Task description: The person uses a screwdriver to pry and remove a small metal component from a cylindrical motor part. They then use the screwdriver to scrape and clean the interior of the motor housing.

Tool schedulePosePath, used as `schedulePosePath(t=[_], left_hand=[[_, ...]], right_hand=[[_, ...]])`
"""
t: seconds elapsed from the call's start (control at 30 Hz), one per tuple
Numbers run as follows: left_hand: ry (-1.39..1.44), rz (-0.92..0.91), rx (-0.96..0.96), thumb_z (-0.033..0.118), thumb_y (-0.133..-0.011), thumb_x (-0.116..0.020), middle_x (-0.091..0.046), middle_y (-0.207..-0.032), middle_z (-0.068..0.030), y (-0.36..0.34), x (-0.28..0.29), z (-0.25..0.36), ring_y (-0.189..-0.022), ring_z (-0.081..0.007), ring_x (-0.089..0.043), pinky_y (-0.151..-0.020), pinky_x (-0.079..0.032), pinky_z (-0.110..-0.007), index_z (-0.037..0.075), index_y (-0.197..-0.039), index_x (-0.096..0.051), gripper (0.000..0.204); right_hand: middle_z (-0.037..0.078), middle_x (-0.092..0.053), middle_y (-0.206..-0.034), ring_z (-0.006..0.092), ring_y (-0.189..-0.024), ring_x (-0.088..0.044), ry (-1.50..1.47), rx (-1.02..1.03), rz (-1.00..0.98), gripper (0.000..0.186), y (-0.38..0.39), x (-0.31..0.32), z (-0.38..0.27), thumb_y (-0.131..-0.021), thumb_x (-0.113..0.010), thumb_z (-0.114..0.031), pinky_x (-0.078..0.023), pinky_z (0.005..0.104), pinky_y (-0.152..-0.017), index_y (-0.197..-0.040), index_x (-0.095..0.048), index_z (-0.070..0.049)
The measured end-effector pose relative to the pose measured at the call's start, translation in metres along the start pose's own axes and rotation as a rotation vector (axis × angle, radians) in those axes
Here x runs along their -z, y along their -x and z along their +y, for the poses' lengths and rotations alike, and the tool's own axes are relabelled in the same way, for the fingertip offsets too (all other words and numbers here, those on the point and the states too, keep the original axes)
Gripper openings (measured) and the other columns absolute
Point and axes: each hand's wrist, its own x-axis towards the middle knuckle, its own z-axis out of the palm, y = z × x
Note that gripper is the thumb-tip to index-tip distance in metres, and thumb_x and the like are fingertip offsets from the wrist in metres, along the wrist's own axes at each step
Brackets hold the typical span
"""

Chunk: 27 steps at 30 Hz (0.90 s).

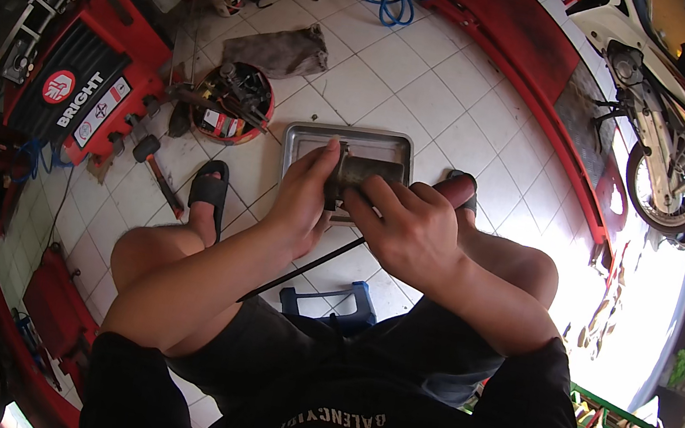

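Left hand [303, 190] clamped on a dark flanged metal cylinder [374, 171], above the metal tray [355, 131] toward its right edge; right hand [415, 234] closed around a red-brown-handled rod [458, 190].

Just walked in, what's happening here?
The left hand holds a dark cylindrical part by its flanged end, over a metal tray on the tiled floor. The right hand has its fingers against the part's side and also appears to grasp a reddish-handled tool.
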Motion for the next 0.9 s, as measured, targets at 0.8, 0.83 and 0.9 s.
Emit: schedulePosePath(t=[0.8, 0.83, 0.9], left_hand=[[0.611, -0.216, 0.039, 0.030, -0.105, -0.039, -0.061, -0.109, -0.0180, -0.013, 0.024, 0.068, -0.099, -0.0300, -0.060, -0.096, -0.052, -0.047, 0.002, -0.116, -0.059, 0.036], [0.626, -0.249, 0.048, 0.032, -0.105, -0.041, -0.062, -0.111, -0.0167, -0.017, 0.031, 0.066, -0.100, -0.0310, -0.060, -0.098, -0.052, -0.049, 0.003, -0.118, -0.059, 0.036], [0.640, -0.285, 0.069, 0.034, -0.105, -0.044, -0.064, -0.114, -0.0152, -0.018, 0.033, 0.065, -0.102, -0.0321, -0.060, -0.100, -0.051, -0.051, 0.004, -0.121, -0.060, 0.037]], right_hand=[[0.017, -0.056, -0.124, 0.0210, -0.087, -0.067, -1.099, -0.902, 0.538, 0.058, -0.006, 0.028, 0.101, -0.102, -0.053, -0.013, -0.059, 0.0325, -0.067, -0.153, -0.030, 0.000], [0.017, -0.056, -0.123, 0.0231, -0.092, -0.068, -1.140, -0.891, 0.558, 0.057, -0.009, 0.030, 0.100, -0.102, -0.052, -0.015, -0.059, 0.0330, -0.070, -0.153, -0.031, 0.001], [0.021, -0.054, -0.135, 0.0328, -0.111, -0.066, -1.533, -0.894, 0.560, 0.052, -0.009, 0.037, 0.101, -0.101, -0.043, -0.011, -0.059, 0.0361, -0.084, -0.151, -0.034, 0.002]])
